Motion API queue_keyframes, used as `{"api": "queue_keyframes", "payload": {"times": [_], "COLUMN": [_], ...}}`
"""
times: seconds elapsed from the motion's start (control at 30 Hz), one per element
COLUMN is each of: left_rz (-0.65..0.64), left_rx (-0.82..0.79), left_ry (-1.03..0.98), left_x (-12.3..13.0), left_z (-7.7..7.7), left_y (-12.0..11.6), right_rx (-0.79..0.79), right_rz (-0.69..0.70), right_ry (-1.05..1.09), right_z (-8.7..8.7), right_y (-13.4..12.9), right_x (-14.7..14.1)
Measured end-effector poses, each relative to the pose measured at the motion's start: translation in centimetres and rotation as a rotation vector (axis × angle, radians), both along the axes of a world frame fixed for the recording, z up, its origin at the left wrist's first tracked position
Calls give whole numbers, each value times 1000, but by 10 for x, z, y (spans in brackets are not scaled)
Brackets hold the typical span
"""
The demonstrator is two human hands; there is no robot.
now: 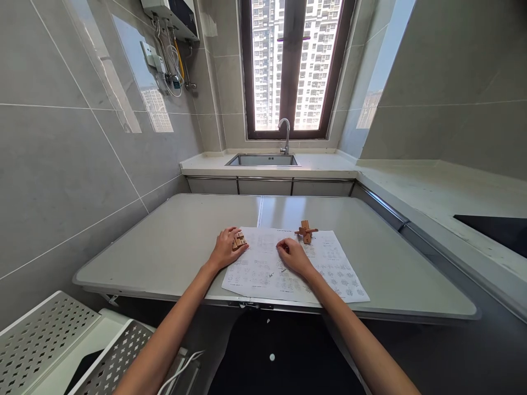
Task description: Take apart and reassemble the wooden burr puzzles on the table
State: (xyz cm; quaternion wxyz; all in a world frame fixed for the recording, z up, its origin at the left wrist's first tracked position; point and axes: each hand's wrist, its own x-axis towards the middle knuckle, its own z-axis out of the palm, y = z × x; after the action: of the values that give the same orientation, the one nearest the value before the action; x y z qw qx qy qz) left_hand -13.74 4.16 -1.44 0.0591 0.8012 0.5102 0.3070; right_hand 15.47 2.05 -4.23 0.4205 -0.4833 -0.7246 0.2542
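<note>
My left hand (226,248) rests at the left edge of a printed paper sheet (255,274), its fingers and thumb curved round a small group of notched wooden puzzle pieces (239,240). Part of that group is hidden under the fingers. Over the middle of the sheet, my right hand (291,255) is closed, fingertips curled together; whether a small piece is inside cannot be made out. Just beyond it, on the sheet's upper right, stands a cross-shaped interlocking wooden puzzle (306,232), apart from both hands. Rows of small diagrams cover the paper.
Under the paper is a pale folding table (177,241) with a centre seam. Behind it are a counter (325,160), a sink (263,159) and a faucet (285,134). A perforated white rack (45,334) stands low at left. Tiled walls flank both sides.
</note>
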Motion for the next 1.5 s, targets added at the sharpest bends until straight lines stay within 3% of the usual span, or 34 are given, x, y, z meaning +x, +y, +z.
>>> {"api": "queue_keyframes", "payload": {"times": [0.13, 0.3, 0.4, 0.73, 0.97, 1.5], "left_rz": [-19, -21, -41, 98, 29, 188], "left_rx": [91, -14, -85, -305, -388, -332], "left_ry": [91, 89, 70, -151, -604, -507], "left_x": [2, -14, -21, -17, -23, -19], "left_z": [0, 0, 4, 13, 14, 18], "left_y": [-31, -76, -89, -91, -88, -96], "right_rx": [-19, -118, -104, -14, -48, -60], "right_rz": [66, 49, 50, -63, -54, -45], "right_ry": [-13, -90, -99, -56, 30, 47], "right_z": [0, -6, -7, -12, -9, -4], "right_y": [-25, -77, -98, -104, -106, -109], "right_x": [2, 19, 31, 30, 34, 34]}}
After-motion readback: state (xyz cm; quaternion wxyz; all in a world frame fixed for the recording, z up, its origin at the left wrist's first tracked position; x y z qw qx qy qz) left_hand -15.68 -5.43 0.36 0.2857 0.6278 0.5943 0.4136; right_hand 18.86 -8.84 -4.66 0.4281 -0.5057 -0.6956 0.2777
